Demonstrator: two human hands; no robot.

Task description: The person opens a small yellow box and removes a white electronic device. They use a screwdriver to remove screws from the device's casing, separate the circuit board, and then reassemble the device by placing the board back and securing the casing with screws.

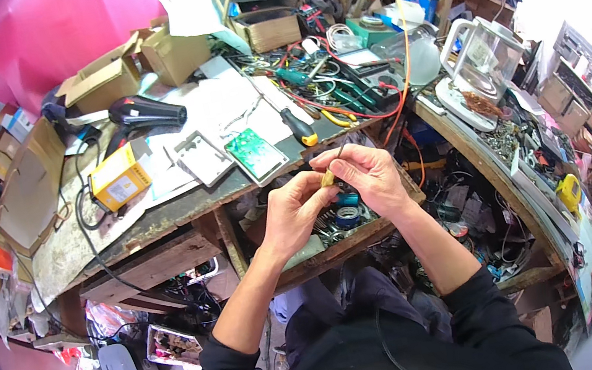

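My left hand (pixel 294 210) and my right hand (pixel 368 177) meet above an open drawer (pixel 338 257) at the bench's front edge. Between their fingertips is a small yellowish piece (pixel 327 178), pinched from both sides. A thin dark stem shows above it by the right fingers; its exact kind is too small to tell. Below the hands, a roll of blue tape (pixel 347 216) and loose metal bits lie in the drawer. Just beyond the fingers, a screwdriver (pixel 296 124) with a black and yellow handle rests on the bench. Left of it are a green circuit board (pixel 257 154) and a white plastic housing (pixel 202 158).
A black heat gun or hair dryer (pixel 149 112), a yellow box (pixel 119 180) and cardboard boxes (pixel 174 53) stand at left. Tangled tools and cables fill the back, with an orange cable (pixel 406 51) hanging down. A clear jug (pixel 486 62) stands right, near a yellow tape measure (pixel 568 193).
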